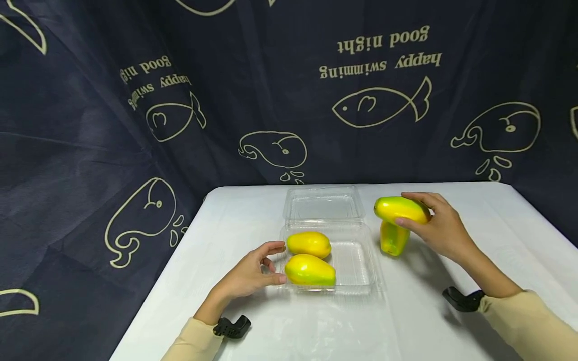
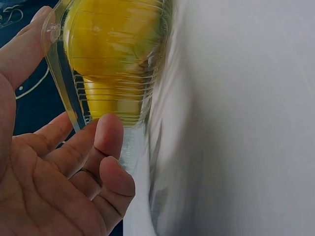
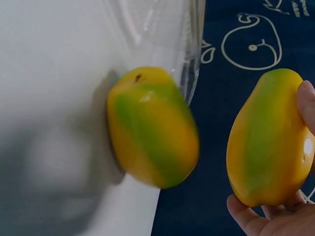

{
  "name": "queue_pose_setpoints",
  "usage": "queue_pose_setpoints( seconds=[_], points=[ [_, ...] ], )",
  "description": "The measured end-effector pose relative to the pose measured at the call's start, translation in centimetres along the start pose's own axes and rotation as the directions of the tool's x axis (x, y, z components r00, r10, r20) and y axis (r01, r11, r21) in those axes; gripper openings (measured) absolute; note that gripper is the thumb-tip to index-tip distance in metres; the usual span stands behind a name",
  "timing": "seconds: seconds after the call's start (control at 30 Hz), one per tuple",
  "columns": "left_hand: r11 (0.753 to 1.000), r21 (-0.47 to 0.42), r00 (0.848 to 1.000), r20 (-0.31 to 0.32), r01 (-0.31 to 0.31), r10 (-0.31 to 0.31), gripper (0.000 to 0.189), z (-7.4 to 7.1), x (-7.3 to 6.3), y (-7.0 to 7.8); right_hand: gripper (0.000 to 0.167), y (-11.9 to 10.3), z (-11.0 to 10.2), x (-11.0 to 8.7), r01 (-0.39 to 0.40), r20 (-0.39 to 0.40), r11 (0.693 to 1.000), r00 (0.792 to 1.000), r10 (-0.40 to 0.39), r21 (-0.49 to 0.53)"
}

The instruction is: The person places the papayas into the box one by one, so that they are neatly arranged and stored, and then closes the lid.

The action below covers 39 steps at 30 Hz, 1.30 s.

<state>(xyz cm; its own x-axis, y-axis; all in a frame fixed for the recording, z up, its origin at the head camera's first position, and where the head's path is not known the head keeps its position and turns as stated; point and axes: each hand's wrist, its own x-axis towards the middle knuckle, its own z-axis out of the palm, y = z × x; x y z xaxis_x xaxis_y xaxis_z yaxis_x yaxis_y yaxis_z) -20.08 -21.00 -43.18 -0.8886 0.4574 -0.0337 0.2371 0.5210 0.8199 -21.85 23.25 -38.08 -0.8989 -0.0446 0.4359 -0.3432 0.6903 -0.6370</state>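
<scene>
My right hand [image 1: 444, 228] grips a yellow-green papaya [image 1: 397, 206] between thumb and fingers, raised off the table. Below it a second papaya [image 1: 394, 239] rests on the table; the right wrist view shows a gap between the held papaya [image 3: 268, 137] and this lower papaya [image 3: 152, 130]. Two more papayas, a rear one [image 1: 309, 243] and a front one [image 1: 310, 271], lie side by side in the left half of a clear plastic clamshell box [image 1: 375, 281]. At that box's left edge is my left hand [image 1: 250, 271], its thumb [image 2: 27, 51] at the rim and its fingers loosely bent.
The box's transparent lid [image 1: 322, 205] lies folded back behind its base. A white cloth [image 1: 253, 215] covers the table. Behind it hangs a dark blue curtain [image 1: 271, 100] printed with fish and whales. Each wrist wears a black band, the left band [image 1: 232, 327] and the right band [image 1: 462, 299].
</scene>
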Motion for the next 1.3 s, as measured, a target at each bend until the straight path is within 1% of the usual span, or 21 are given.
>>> queue_pose_setpoints(
  seconds=[0.2,0.37,0.47,0.67,0.97,1.2,1.3],
  points=[
    [1.0,-0.009,1.0,0.005,0.006,-0.006,0.082,0.0,0.0,0.0,0.063,-1.1,0.3,-0.1,-0.02,0.016,0.999,1.0,0.02,0.027],
    [1.0,0.0,1.0,0.002,0.004,-0.004,0.081,0.0,0.0,-0.1,0.062,-2.0,1.0,-0.3,0.0,0.02,0.999,1.0,-0.001,0.044],
    [1.0,0.001,1.0,0.003,0.002,-0.002,0.081,0.1,0.0,-0.1,0.061,-2.4,1.5,-0.4,-0.009,0.028,0.998,1.0,0.007,0.066],
    [1.0,-0.006,1.0,0.005,0.0,0.0,0.081,0.1,0.0,-0.1,0.062,-3.1,3.0,-0.8,-0.034,0.073,0.994,0.997,0.027,0.105],
    [1.0,-0.01,1.0,0.011,-0.004,0.004,0.082,0.0,0.0,0.1,0.064,-3.5,5.7,-1.0,-0.006,0.082,0.989,0.997,-0.006,0.145],
    [1.0,-0.012,1.0,0.011,-0.014,0.014,0.082,0.0,-0.1,0.1,0.065,-3.8,7.4,-1.1,0.001,0.139,0.99,0.99,-0.021,0.143],
    [1.0,-0.01,1.0,0.012,-0.011,0.011,0.083,0.0,-0.1,0.1,0.065,-4.0,7.9,-1.2,0.013,0.145,0.988,0.989,-0.036,0.156]
  ],
)
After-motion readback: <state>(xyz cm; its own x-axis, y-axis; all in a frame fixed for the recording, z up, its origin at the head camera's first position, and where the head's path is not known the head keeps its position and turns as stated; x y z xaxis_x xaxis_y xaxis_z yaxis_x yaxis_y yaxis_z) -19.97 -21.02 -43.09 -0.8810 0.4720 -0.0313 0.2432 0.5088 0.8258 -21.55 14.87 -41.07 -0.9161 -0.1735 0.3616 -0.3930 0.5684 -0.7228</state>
